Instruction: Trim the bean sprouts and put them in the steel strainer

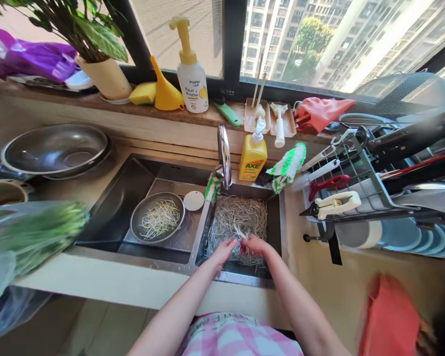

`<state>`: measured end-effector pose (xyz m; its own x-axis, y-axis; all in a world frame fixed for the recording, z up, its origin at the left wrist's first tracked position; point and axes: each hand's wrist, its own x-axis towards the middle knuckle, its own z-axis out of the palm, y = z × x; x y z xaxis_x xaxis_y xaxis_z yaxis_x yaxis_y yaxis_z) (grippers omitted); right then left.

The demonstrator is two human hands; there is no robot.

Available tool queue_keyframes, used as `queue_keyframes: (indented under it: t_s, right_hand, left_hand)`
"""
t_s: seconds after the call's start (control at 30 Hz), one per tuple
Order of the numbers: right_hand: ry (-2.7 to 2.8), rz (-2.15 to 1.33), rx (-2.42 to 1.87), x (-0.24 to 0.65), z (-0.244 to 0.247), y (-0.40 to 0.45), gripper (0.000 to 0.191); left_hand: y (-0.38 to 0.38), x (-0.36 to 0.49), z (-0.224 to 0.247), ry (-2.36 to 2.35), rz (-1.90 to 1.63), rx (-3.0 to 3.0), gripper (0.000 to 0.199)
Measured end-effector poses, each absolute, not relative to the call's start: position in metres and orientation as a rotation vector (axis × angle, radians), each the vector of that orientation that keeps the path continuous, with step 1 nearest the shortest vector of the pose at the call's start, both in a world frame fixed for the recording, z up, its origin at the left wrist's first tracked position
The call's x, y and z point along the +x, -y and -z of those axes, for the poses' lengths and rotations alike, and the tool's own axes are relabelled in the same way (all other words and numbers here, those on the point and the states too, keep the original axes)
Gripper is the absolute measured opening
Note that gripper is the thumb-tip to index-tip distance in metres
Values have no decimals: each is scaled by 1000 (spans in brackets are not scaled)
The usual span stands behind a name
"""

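Over the right sink basin, my right hand (254, 245) is closed round a small bunch of bean sprouts (239, 231), whose pale ends stick out past the fingers. Beside it, my left hand (224, 251) has its thumb and fingers pinched together at the same bunch; the exact grip is too small to see. Under both hands a thick mass of bean sprouts (250, 210) lies in the basin, partly in water. In the left basin, a grey round bowl (134, 225) holds more white bean sprouts (161, 218).
A tap (224, 155) rises behind the basins, near a yellow AXE bottle (252, 160) and a green-white cloth (288, 167). A wire rack (371, 173) with knives and scissors stands right. Bagged greens (40, 237) and a large metal pan (55, 151) are left.
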<state>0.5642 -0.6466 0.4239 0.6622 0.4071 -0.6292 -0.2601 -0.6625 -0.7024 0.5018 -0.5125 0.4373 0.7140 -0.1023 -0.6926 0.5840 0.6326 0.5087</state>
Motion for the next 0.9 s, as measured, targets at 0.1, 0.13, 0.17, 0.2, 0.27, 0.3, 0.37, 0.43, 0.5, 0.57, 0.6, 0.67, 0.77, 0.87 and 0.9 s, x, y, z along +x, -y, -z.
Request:
queue_keyframes:
  t_s: [0.1,0.13,0.17,0.2,0.27,0.3,0.37,0.43,0.5,0.57,0.6,0.67,0.77,0.87,0.9]
  right_hand:
    - [110,-1288,-1768,554,-441,643,25]
    - [76,-1351,-1624,552,-447,642,26]
    - [24,-1390,-1475,550,-452,641,28]
    - [-35,-1402,-1338,549,-457,642,31]
    - [-129,-1350,-1170,546,-465,644,38]
    - [-160,-1307,-1130,546,-467,646,40]
    - [-194,-1218,-1083,544,-471,649,40]
    - [-203,-1127,-1088,543,-472,651,38]
    - [-198,-1062,-1147,541,-470,648,39]
    - [-196,-999,-1258,539,-466,643,35]
    - [-196,-955,-1332,538,-463,639,32]
    - [-184,-845,-1504,536,-458,633,29]
    - [-109,-716,-1698,534,-453,627,34]
    - [-22,-637,-1756,534,-455,627,41]
    - [6,-590,-1798,535,-458,628,40]
  left_hand:
    - [519,507,-441,-636,563,779,36]
    - [519,508,-442,-620,595,773,39]
    - [519,510,-444,-606,606,766,39]
    - [518,511,-445,-602,593,759,38]
    - [513,515,-446,-625,529,727,33]
    - [509,517,-446,-644,489,697,29]
    - [500,520,-447,-677,422,621,23]
    - [495,524,-448,-687,400,552,21]
    - [494,526,-448,-710,420,523,20]
    - [499,527,-446,-746,454,526,19]
    - [502,527,-445,-760,474,531,18]
    - [510,527,-442,-770,500,539,18]
    - [516,526,-438,-771,501,541,17]
    - [514,526,-438,-762,502,533,17]
    - [512,527,-438,-753,501,526,18]
